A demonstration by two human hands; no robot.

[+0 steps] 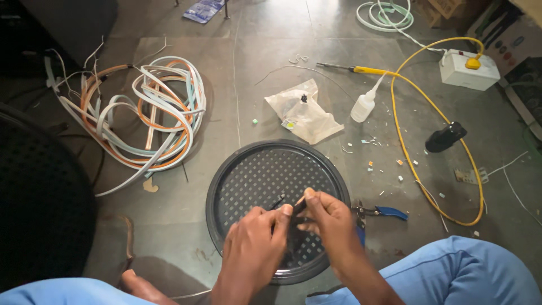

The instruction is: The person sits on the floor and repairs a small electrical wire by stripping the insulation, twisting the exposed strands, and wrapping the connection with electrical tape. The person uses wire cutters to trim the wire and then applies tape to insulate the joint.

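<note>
far left of the round perforated tray [248, 169] lies a tangled coil of flat strip [144, 116] in white, orange and pale blue, well apart from the tray's rim, with bare floor [186, 226] between them. over the tray's near half the left hand [251, 254] has its thumb and forefinger pressed together on a small dark piece [294, 210], with a thin black wire [277, 201] sticking out up-left from that pinch. the right hand [330, 220] meets it from the other side, fingertips closed on the same dark piece, so the piece sits between both sets of fingertips, just above the tray's mesh. just right of the tray's rim lie blue-handled pliers [379, 212], near the right wrist. up-right of the tray are a crumpled clear bag [305, 113], a small white squeeze bottle [364, 104] and a yellow cable [435, 135] looping wide. small scraps dot the floor right of the tray.
</note>
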